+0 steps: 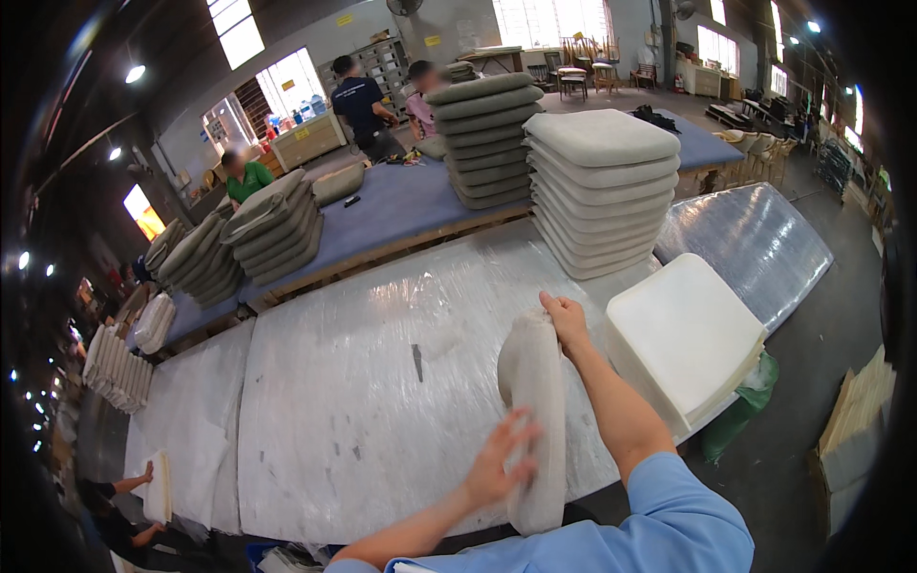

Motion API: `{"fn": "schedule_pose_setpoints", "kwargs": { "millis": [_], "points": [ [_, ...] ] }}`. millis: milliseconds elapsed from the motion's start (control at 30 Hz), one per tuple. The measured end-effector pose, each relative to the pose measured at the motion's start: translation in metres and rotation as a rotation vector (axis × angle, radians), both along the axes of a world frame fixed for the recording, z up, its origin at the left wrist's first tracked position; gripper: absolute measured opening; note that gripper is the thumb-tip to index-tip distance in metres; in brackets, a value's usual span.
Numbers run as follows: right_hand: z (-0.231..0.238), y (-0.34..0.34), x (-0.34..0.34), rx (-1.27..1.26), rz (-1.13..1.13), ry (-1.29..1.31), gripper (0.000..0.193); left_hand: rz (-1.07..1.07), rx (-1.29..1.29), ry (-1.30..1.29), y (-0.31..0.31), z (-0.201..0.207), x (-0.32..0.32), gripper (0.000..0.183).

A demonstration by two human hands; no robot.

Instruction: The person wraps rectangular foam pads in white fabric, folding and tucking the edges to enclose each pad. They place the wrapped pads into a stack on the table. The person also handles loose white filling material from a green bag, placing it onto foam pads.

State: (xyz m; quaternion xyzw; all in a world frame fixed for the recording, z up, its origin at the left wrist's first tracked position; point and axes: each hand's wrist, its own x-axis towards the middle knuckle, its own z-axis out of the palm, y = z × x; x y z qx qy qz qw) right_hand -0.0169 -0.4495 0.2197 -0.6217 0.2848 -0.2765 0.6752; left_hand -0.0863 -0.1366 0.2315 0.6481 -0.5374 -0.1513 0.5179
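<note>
A pale grey seat cushion (540, 430) stands on its edge on the plastic-covered table, close to my body. My right hand (565, 320) is closed on the far upper end of the cushion, thumb up. Beside its left face is my left hand (504, 460), slightly blurred, with the fingers spread apart; whether they touch the fabric I cannot tell. Right of my right arm lies a stack of white foam pads (683, 325). Beyond my right hand rises a tall stack of light grey cushions (607, 191).
A plastic-wrapped table top (334, 401) spreads before me. Behind it, a blue-covered table (392, 210) carries stacks of darker grey cushions (487, 138). A green bag (750, 406) hangs at the right. Another person's hand (148, 472) holds a cushion at lower left; several people work beyond.
</note>
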Motion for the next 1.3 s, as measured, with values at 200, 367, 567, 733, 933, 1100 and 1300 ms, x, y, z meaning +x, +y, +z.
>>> {"fn": "schedule_pose_setpoints", "kwargs": {
  "millis": [200,367,567,733,933,1100,1300],
  "points": [
    [0.025,0.032,0.026,-0.284,-0.238,-0.118,0.052,0.292,-0.015,0.420,-0.113,0.011,0.158,0.065],
    [0.018,0.016,0.012,-0.324,-0.342,-0.116,0.056,0.043,0.306,0.697,-0.165,0.026,0.186,0.072],
    [0.022,0.017,0.008,-0.260,-0.394,-0.125,0.058,-0.150,0.466,0.615,-0.159,0.034,0.206,0.066],
    [0.016,0.018,0.007,-0.292,-0.452,-0.061,0.060,-0.048,0.562,0.765,-0.155,0.038,0.190,0.053],
    [0.013,0.020,0.011,-0.336,-0.489,-0.044,0.061,-0.060,0.548,0.584,-0.137,0.037,0.196,0.037],
    [0.019,0.038,0.025,-0.371,-0.516,-0.068,0.062,-0.004,0.081,0.681,-0.127,0.020,0.197,0.019],
    [0.014,0.026,0.019,-0.398,-0.449,-0.040,0.063,-0.141,0.010,0.948,-0.140,0.014,0.170,0.013]
  ]
}}
